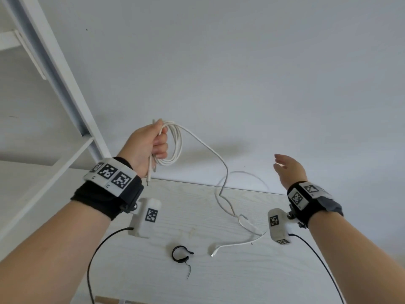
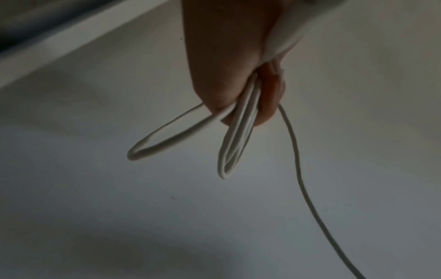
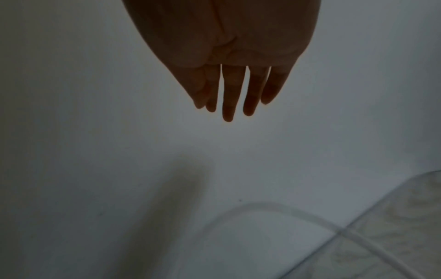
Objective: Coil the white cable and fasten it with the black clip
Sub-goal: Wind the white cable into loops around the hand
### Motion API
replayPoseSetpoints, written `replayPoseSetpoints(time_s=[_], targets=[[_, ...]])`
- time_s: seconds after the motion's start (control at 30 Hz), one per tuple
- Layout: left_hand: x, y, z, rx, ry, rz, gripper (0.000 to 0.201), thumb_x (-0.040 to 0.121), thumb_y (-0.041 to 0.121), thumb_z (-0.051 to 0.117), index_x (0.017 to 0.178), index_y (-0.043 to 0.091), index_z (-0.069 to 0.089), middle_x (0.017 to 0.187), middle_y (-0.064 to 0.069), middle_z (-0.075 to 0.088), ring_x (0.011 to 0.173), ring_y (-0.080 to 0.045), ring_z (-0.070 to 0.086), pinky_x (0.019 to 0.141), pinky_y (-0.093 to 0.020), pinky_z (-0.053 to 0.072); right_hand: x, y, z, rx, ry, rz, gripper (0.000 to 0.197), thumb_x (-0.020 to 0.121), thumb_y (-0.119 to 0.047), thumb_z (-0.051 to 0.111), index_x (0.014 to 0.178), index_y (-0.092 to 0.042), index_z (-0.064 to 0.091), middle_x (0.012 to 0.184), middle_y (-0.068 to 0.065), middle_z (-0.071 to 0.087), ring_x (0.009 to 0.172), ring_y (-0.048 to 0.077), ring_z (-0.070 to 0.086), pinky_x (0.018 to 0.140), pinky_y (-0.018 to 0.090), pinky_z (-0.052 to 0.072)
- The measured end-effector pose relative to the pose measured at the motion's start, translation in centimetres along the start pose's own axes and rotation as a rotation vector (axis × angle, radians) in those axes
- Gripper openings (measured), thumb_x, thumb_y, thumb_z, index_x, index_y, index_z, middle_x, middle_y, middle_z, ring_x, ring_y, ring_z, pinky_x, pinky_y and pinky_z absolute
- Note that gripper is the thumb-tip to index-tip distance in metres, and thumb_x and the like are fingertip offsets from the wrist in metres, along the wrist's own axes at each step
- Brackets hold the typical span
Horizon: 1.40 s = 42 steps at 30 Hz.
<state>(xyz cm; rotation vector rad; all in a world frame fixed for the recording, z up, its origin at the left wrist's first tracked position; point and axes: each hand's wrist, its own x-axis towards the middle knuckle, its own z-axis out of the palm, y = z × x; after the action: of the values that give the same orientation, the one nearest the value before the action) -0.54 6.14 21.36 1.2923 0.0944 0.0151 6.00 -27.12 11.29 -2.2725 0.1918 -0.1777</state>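
white cable half coiled, clip waiting

white cable (image 1: pixel 175 141) hangs in several loops from the left hand (image 1: pixel 146 148), whose curled fingers grasp the bundle up in front of the wall. from those loops a loose tail drops to the pale tabletop (image 1: pixel 175 207), kinks there and ends in a connector (image 1: pixel 213 253) near the front. the right hand (image 1: pixel 288 170) is raised, fingers straight and relaxed, gripping nothing. the black clip (image 1: pixel 180 253) lies on the tabletop just beside that connector, untouched. coiling looks partway done, i'd say: the next move calls for the free hand to catch the slack tail and bring another loop up to the bundle.
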Motion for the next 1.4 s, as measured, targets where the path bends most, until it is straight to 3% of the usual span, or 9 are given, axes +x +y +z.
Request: replayPoseSetpoints(time_s=[0.2, 0.33, 0.57, 0.73, 0.83, 0.93, 1.13, 1.3, 1.4], targets=[[0.3, -0.2, 2.7, 0.018, -0.046, 0.012, 0.034, 0.100, 0.028, 0.035, 0.070, 0.016, 0.043, 0.042, 0.012, 0.027, 0.034, -0.003, 0.022, 0.035, -0.015, 0.026, -3.8, -6.8, 2.2, 0.387, -0.324, -0.263, 0.030, 0.098, -0.025, 0.036, 0.124, -0.024, 0.052, 0.112, -0.002, 0.065, 0.105, 0.017, 0.057, 0.094, 0.031, 0.041], [0.5, -0.2, 2.8, -0.087, -0.094, -0.025, 0.034, 0.100, 0.032, 0.034, 0.072, 0.016, 0.043, 0.044, 0.012, 0.027, 0.036, -0.003, 0.022, 0.037, -0.015, 0.028, -5.9, -8.1, 4.5, 0.295, -0.583, -0.302, 0.030, 0.097, -0.029, 0.037, 0.125, -0.026, 0.049, 0.115, -0.006, 0.064, 0.110, 0.011, 0.055, 0.096, 0.026, 0.040], [0.5, 0.0, 2.5, -0.231, -0.213, -0.067, 0.032, 0.098, 0.037, 0.035, 0.075, 0.016, 0.045, 0.046, 0.012, 0.027, 0.038, -0.003, 0.024, 0.040, -0.014, 0.026, -7.1, -8.3, 7.1, 0.285, -0.228, -0.203, 0.043, 0.088, -0.011, 0.054, 0.127, -0.014, 0.038, 0.113, 0.002, 0.042, 0.092, 0.013, 0.050, 0.081, 0.025, 0.043], [0.3, 0.6, 3.1, -0.314, -0.233, -0.038, 0.034, 0.099, 0.038, 0.033, 0.077, 0.016, 0.046, 0.046, 0.011, 0.029, 0.037, -0.003, 0.026, 0.040, -0.014, 0.029, -7.0, -8.6, 7.6, 0.341, -0.431, -0.154, 0.023, 0.093, -0.011, 0.044, 0.112, -0.019, 0.053, 0.085, -0.002, 0.063, 0.071, 0.011, 0.059, 0.071, 0.027, 0.047], [0.5, 0.8, 3.0, -0.414, -0.191, -0.027, 0.036, 0.099, 0.039, 0.032, 0.081, 0.013, 0.049, 0.051, 0.010, 0.035, 0.041, -0.004, 0.032, 0.045, -0.015, 0.038, -7.3, -8.4, 7.1, 0.278, -0.417, -0.195, 0.026, 0.095, -0.014, 0.038, 0.100, -0.024, 0.061, 0.062, -0.007, 0.053, 0.047, 0.000, 0.047, 0.055, 0.016, 0.040], [0.7, 0.4, 2.9, -0.415, -0.170, -0.018, 0.027, 0.100, 0.028, 0.033, 0.086, 0.013, 0.050, 0.060, 0.009, 0.042, 0.049, -0.005, 0.040, 0.055, -0.018, 0.045, -7.8, -8.9, 6.8, 0.071, -0.423, -0.311, 0.027, 0.096, -0.018, 0.039, 0.109, -0.022, 0.062, 0.060, -0.013, 0.045, 0.053, -0.001, 0.042, 0.055, 0.012, 0.035], [0.5, -0.5, 3.5, -0.308, -0.110, 0.026, 0.022, 0.100, 0.014, 0.037, 0.085, 0.010, 0.053, 0.066, 0.003, 0.062, 0.062, -0.011, 0.062, 0.066, -0.024, 0.055, -9.5, -10.0, 6.6, -0.160, -0.444, -0.400, 0.006, 0.094, -0.023, 0.040, 0.094, -0.017, 0.041, 0.073, 0.006, 0.061, 0.069, 0.027, 0.059, 0.068, 0.044, 0.053], [0.2, -1.1, 4.2, -0.252, -0.097, -0.005, 0.020, 0.099, 0.015, 0.039, 0.085, 0.009, 0.052, 0.063, 0.003, 0.056, 0.057, -0.009, 0.052, 0.072, -0.027, 0.048, -10.7, -11.7, 5.9, -0.054, -0.430, -0.435, 0.008, 0.091, -0.021, 0.048, 0.084, -0.016, 0.048, 0.077, 0.003, 0.063, 0.073, 0.023, 0.059, 0.069, 0.039, 0.051], [-0.3, -1.5, 4.1, -0.167, -0.115, -0.041, 0.021, 0.100, 0.014, 0.037, 0.086, 0.007, 0.052, 0.066, 0.000, 0.049, 0.054, -0.008, 0.045, 0.060, -0.021, 0.046, -10.1, -12.1, 4.8, 0.121, -0.315, -0.400, 0.010, 0.088, -0.018, 0.055, 0.079, -0.017, 0.052, 0.069, -0.001, 0.061, 0.064, 0.013, 0.057, 0.061, 0.024, 0.046]])
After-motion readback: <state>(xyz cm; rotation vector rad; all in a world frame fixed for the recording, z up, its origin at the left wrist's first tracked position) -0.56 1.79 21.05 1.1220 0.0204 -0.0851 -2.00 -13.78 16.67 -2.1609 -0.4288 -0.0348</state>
